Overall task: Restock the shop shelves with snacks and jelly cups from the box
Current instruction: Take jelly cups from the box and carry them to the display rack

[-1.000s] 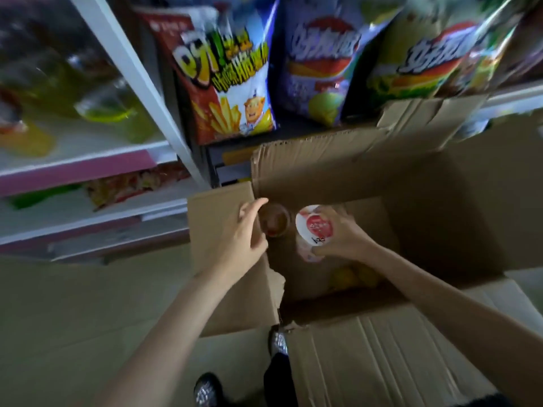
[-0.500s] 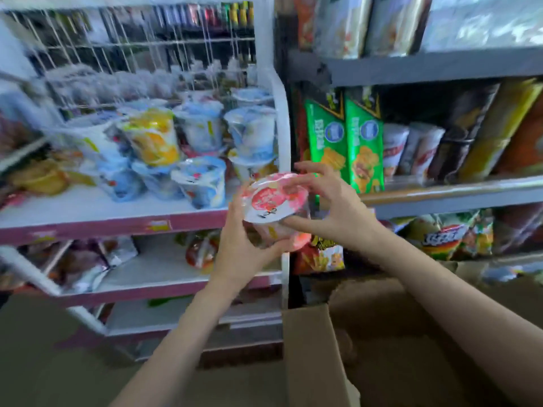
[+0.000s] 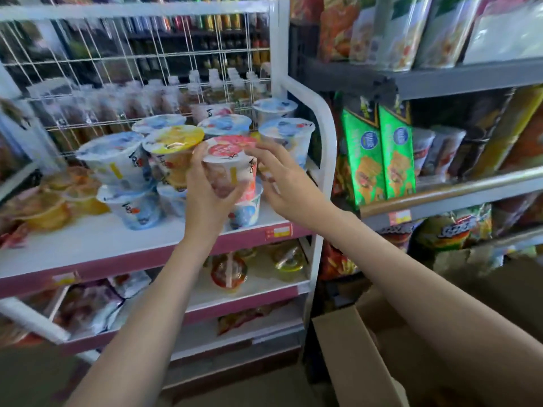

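While my left hand [image 3: 210, 186] wraps its grip round the red-lidded jelly cup [image 3: 230, 168], my right hand [image 3: 283, 183] hovers just beside it, fingers loose and holding nothing. I can't read the blurred writing on the foil lid. That cup sits over another cup [image 3: 245, 210] on the white shelf [image 3: 117, 242], among blue-lidded and yellow-lidded cups. Green snack boxes [image 3: 379, 154] stand right; the cardboard box [image 3: 352, 362] lies below.

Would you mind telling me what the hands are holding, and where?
The left hand grips the red-lidded jelly cup round its side wall; the right hand holds nothing.
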The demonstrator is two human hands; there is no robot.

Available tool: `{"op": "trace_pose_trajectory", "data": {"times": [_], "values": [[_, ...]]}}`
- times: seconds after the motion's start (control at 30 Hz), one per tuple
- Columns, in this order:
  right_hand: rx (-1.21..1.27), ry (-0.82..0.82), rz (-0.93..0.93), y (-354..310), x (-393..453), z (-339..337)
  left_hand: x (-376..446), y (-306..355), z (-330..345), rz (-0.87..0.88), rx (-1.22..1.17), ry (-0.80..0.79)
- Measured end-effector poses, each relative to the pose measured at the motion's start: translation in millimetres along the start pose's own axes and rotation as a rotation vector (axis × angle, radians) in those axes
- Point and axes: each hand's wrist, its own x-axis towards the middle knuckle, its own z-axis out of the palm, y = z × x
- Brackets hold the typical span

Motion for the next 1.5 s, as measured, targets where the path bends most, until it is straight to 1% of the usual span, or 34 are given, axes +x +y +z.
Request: {"op": "trace_pose_trajectory", "data": {"times": [0.1,0.17,0.23,0.27,0.3,0.33,0.43,0.5,0.57,0.67,0.73,0.8,0.9,1.0,1.07,1.13,1.27,1.33,1.43,1.5], "values": [[0.02,-0.014,0.07,14,-38,-19,-2,5,5,-0.057,0.027,0.002],[0.008,-0.061,0.166,32,-73,-36,-10,6,5,-0.058,0.042,0.094],[-0.017,-0.15,0.33,53,-111,-51,-30,7,9,0.062,0.115,0.248],[-0.016,-0.199,0.432,65,-132,-58,-47,7,17,0.109,0.131,0.286],[-0.003,-0.241,0.538,78,-155,-63,-67,10,30,0.133,0.131,0.26],[0.012,-0.276,0.641,91,-178,-67,-90,12,47,0.145,0.111,0.173],[0.043,-0.363,0.93,133,-251,-71,-157,29,115,0.109,0.033,-0.265],[0.094,-0.411,1.086,163,-297,-69,-194,31,164,0.086,0.031,-0.502],[0.11,-0.465,1.15,195,-338,-65,-221,25,209,0.037,0.069,-0.638],[0.111,-0.619,1.213,251,-401,-55,-259,16,267,-0.025,0.265,-0.763],[0.121,-0.733,1.301,290,-446,-45,-289,9,308,-0.086,0.271,-0.89],[0.159,-0.827,1.386,321,-489,-32,-320,4,346,-0.199,0.24,-0.997],[0.176,-0.997,1.391,360,-537,-4,-357,-6,391,-0.303,0.288,-1.098],[0.17,-1.099,1.413,399,-583,29,-390,-14,423,-0.416,0.302,-1.21],[0.137,-1.203,1.444,417,-605,49,-408,-16,436,-0.497,0.294,-1.28],[0.101,-1.316,1.474,428,-608,62,-422,-20,444,-0.56,0.281,-1.293],[0.06,-1.409,1.554,445,-616,60,-439,-30,440,-0.67,0.29,-1.243],[0.051,-1.383,1.537,446,-619,57,-438,-30,436,-0.66,0.285,-1.218],[0.05,-1.158,1.445,447,-601,57,-428,-31,436,-0.635,0.254,-1.178],[0.116,-1.03,1.396,445,-573,53,-422,-31,438,-0.627,0.19,-1.157]]}}
